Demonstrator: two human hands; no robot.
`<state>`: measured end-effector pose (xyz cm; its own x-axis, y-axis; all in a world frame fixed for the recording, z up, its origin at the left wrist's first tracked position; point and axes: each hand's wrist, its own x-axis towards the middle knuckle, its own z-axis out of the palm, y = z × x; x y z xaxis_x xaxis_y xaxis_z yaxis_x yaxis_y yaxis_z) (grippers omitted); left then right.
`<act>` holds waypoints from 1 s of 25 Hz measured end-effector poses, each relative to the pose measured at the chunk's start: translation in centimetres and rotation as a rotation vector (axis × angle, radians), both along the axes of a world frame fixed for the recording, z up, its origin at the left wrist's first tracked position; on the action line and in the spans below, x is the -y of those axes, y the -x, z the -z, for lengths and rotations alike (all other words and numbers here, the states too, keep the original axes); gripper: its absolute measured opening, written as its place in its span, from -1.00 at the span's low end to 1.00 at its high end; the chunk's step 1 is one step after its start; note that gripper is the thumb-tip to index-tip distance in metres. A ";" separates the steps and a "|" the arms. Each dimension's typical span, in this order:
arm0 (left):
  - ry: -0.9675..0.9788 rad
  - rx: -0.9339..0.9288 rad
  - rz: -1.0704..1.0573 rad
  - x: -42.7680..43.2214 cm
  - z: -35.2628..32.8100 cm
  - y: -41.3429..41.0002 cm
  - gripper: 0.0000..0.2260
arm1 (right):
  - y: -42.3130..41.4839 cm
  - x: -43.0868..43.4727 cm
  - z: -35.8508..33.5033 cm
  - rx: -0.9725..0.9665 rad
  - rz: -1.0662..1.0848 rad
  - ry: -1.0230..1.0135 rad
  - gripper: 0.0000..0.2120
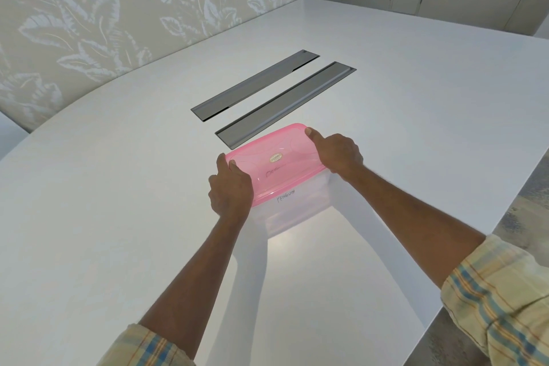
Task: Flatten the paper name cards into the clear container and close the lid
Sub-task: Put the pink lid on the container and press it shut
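Note:
A clear container [300,211] stands on the white table with a translucent pink lid [276,163] lying on top of it. Through the clear wall I read a paper name card [285,197] marked "PENGUIN"; more handwriting shows faintly through the lid. My left hand [230,187] grips the lid's near left corner, thumb on top. My right hand [335,151] grips the right end of the lid, thumb pressed on its far corner. Both hands hold the lid at its edges.
Two long grey cable hatches [255,85] [285,104] are set into the table [118,187] just beyond the container. A leaf-patterned wall runs along the far left. The table's right edge drops off near my right forearm.

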<state>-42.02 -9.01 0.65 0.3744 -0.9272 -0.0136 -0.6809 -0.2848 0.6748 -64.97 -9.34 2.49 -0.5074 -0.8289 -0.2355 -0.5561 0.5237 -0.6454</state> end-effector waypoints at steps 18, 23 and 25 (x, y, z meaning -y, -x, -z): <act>-0.071 0.033 0.047 1.7 -1.8 -2.0 -0.58 | 3.6 -3.9 -0.4 0.556 0.164 0.227 -0.70; -0.049 0.113 0.038 0.9 -0.7 -0.6 -0.64 | 3.3 -4.1 -0.4 0.662 0.161 0.192 -0.69; -0.024 0.143 0.021 0.4 -0.2 0.2 -0.67 | 3.3 -3.9 -0.4 0.700 0.149 0.134 -0.68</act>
